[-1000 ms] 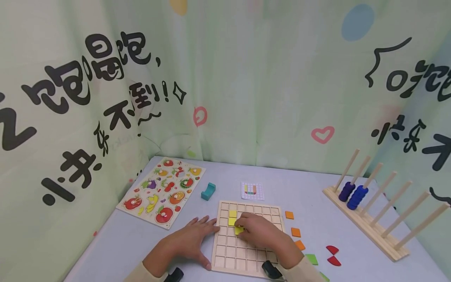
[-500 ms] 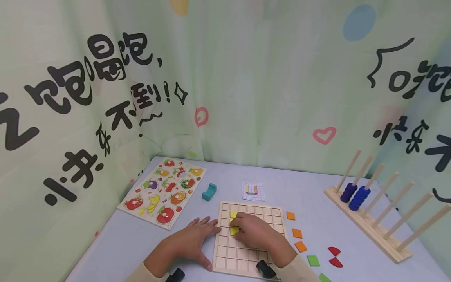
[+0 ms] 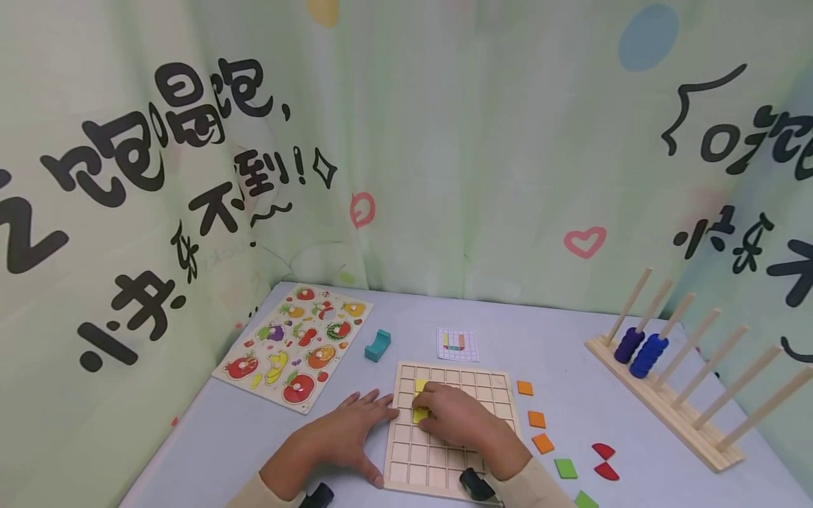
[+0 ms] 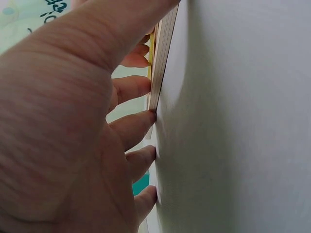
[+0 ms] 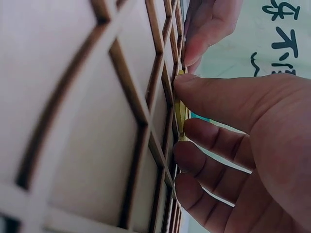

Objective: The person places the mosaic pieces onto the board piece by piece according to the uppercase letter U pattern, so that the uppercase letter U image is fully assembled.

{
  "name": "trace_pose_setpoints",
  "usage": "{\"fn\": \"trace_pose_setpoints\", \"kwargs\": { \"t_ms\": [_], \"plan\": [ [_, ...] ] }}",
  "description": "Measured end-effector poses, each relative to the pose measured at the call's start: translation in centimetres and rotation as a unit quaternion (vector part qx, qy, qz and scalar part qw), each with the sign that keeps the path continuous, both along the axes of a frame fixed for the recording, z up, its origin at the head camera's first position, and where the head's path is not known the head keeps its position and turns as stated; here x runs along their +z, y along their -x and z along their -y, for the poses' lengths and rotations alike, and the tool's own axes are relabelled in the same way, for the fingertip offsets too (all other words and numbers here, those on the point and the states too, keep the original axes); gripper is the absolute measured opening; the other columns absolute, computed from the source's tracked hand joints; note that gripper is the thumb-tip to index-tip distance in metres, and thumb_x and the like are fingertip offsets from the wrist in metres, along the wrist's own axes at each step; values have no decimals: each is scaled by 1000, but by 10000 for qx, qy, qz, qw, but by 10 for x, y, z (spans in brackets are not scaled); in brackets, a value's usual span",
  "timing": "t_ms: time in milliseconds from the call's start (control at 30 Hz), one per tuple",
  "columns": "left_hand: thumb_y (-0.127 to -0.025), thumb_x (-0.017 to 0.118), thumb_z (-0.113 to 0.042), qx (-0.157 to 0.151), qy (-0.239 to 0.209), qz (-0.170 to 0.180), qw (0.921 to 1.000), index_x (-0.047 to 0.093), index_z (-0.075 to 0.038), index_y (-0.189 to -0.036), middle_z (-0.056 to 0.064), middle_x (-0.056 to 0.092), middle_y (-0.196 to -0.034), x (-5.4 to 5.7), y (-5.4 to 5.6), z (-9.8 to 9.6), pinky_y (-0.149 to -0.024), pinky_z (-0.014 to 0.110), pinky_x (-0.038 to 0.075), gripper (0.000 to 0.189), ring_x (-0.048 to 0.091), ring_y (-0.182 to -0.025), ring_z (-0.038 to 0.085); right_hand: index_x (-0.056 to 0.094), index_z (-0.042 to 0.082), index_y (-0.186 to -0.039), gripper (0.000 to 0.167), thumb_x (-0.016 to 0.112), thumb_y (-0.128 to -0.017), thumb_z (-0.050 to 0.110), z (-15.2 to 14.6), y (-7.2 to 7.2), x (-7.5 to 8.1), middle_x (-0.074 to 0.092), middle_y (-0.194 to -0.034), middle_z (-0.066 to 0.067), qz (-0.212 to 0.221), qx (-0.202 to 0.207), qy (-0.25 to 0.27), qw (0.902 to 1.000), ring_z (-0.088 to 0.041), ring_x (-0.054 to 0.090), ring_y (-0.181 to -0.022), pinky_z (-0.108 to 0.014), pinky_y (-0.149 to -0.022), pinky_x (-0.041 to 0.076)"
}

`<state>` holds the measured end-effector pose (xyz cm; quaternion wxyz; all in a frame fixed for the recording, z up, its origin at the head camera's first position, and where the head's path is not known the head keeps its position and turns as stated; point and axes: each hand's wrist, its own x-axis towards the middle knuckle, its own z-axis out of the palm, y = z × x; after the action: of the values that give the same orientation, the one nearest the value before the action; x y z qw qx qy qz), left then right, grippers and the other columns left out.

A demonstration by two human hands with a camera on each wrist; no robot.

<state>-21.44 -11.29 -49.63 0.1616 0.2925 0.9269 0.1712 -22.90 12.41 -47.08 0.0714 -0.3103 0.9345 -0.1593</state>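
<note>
Pinches a yellow tile [image 3: 420,416] between thumb and curled finger of the right hand [image 3: 459,420], at ten o'clock from the middle of the gridded board [image 3: 409,471]; touches its nine-o'clock edge with the left hand [image 3: 346,437], splay-fingered and holding nothing.

To the left of the wooden grid board [image 3: 418,455], a plain cream left sleeve [image 3: 262,492] is worn; by the board's near right corner, a right sleeve [image 3: 532,487] is matched in colour. A black left wrist device [image 3: 317,496] and a black right wrist device [image 3: 475,485] (finer details cannot be made out) are also worn.
</note>
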Motion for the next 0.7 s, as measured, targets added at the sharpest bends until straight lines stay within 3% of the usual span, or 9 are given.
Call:
{"fn": "trace_pose_setpoints", "kwargs": {
  "t_ms": [367,700],
  "plan": [
    [-54,78,-73,5,27,-2,10000,46,-33,-145,-7,32,-155,0,0,0,-116,53,12,105,16,-146,23,73,15,-111,23,70,-88,16,-5,-3,1,58,-98,11,-84,-53,-24,9999,-4,52,-82,-29,-78,51],
    [-54,79,-72,24,75,-68,9999,46,-32,-145,-6,32,-155,1,-1,0,-116,53,13,106,17,-146,24,72,14,-110,23,70,-87,15,-37,-14,10,60,-100,8,-117,-268,-91,9995,-9,57,-88,-35,-80,52]
  ]
}}
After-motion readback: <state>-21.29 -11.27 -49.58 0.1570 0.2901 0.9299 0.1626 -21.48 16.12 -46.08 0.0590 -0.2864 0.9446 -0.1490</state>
